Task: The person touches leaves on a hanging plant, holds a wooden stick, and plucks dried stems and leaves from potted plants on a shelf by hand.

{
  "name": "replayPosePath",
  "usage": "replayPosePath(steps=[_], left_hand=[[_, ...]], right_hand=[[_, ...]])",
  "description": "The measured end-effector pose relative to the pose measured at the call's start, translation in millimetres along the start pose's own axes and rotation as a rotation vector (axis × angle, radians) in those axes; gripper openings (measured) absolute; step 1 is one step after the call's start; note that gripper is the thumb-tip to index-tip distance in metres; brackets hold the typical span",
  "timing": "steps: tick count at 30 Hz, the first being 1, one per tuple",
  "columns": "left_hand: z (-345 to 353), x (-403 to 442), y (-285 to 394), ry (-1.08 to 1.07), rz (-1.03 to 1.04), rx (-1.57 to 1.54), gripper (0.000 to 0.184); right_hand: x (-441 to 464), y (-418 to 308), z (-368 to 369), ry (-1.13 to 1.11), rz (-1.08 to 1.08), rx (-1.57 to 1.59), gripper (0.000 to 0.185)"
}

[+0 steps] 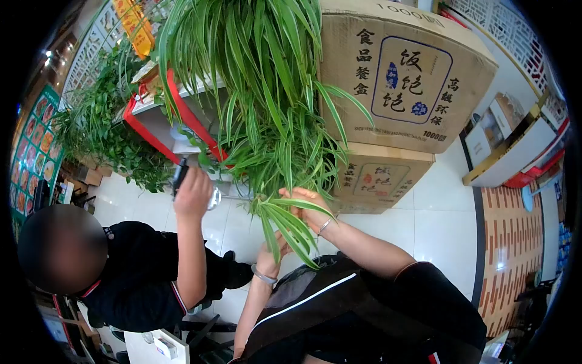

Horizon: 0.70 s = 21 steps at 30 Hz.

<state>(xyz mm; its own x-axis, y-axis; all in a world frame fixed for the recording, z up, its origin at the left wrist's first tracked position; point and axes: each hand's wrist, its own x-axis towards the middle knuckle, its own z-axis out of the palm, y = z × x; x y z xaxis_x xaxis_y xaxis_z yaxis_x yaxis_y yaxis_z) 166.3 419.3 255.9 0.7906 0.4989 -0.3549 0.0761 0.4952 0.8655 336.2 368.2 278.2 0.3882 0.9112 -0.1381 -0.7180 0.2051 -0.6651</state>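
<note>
A long leafy green-and-white plant point(254, 79) hangs down in the middle of the view. A leafy tuft point(288, 227) at its lower end lies between my two hands. My right hand point(306, 206), with a thin bracelet at the wrist, has its fingers at the top of this tuft; the leaves cover part of them. Lower and to the left, my left hand point(270, 252), with a wide bangle, is beside the hanging leaves, and its fingers are mostly hidden. What either hand grips is too covered to tell.
Two cardboard boxes point(403, 79) are stacked at the right of the plant. Left of me, a person point(139, 273) in black holds a dark-topped object up near the leaves. Behind are a red-edged shelf point(148, 130) and more plants.
</note>
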Motion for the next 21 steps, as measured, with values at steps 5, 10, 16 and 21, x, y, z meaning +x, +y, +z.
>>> replayPosePath(steps=[5, 10, 16, 21], left_hand=[[2.0, 0.6, 0.6, -0.004, 0.036, 0.003, 0.036], [-0.1, 1.5, -4.6, 0.008, 0.039, 0.01, 0.035], [-4.2, 4.0, -9.9, -0.044, -0.026, -0.008, 0.038], [-1.8, 3.8, -11.5, -0.039, -0.031, 0.006, 0.045]], right_hand=[[-4.1, -5.9, 25.9, 0.138, 0.019, 0.086, 0.026], [0.9, 2.8, 17.4, 0.14, -0.028, 0.057, 0.026], [0.7, -2.3, 14.0, 0.135, -0.02, -0.014, 0.025], [4.8, -4.4, 8.5, 0.16, 0.023, -0.053, 0.026]])
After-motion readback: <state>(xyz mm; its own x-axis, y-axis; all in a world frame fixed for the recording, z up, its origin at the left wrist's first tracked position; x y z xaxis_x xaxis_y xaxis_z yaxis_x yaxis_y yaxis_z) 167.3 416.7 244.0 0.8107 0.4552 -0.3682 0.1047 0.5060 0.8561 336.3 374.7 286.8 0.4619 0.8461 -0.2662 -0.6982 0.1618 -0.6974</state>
